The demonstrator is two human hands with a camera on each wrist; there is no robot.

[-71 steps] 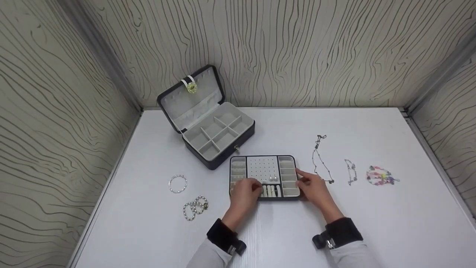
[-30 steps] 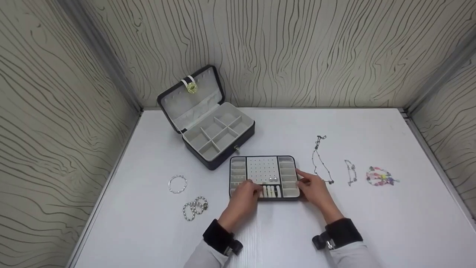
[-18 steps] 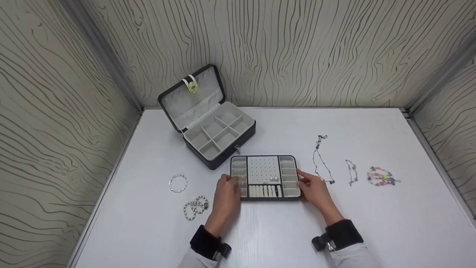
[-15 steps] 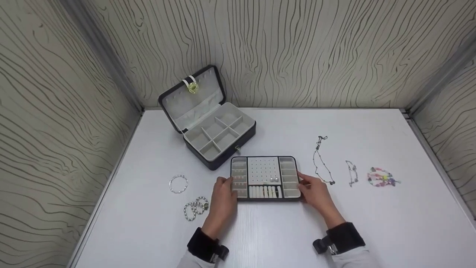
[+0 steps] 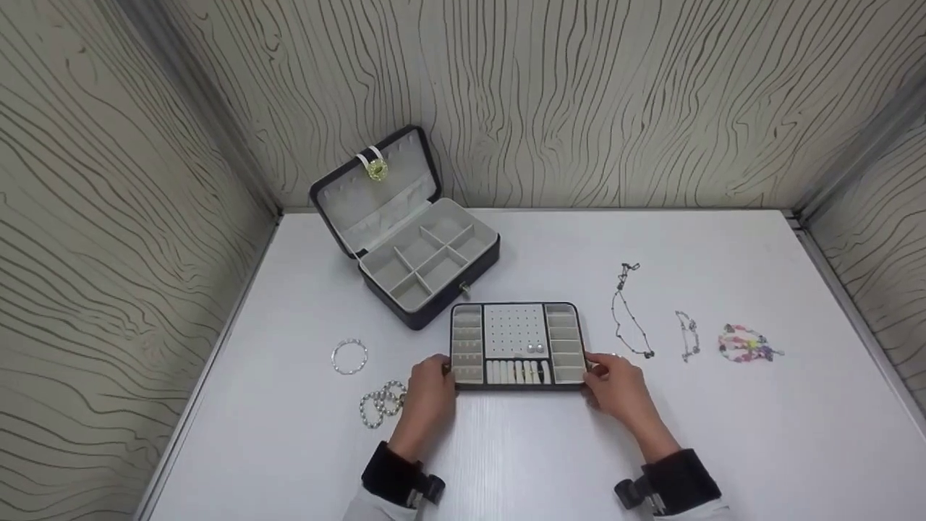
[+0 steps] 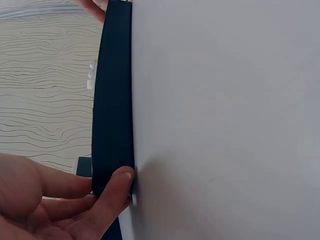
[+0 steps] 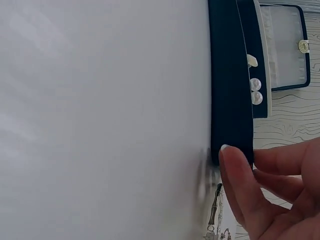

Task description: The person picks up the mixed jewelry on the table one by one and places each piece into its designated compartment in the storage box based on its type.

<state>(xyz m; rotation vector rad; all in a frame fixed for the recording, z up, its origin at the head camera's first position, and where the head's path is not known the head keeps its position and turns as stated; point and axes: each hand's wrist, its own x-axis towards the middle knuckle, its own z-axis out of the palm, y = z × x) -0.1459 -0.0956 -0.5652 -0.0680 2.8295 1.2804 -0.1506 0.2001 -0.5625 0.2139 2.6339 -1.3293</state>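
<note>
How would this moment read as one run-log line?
left hand: grips tray at left end | right hand: grips tray at right end | pearl-like studs: on tray | box: open, behind tray

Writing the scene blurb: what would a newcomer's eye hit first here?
Probably the jewelry tray, its ends pinched by the left hand and right hand. Behind it to the left, the jewelry box stands open, a gold ornament on its raised lid. Multicolored beads lie far right.
</note>
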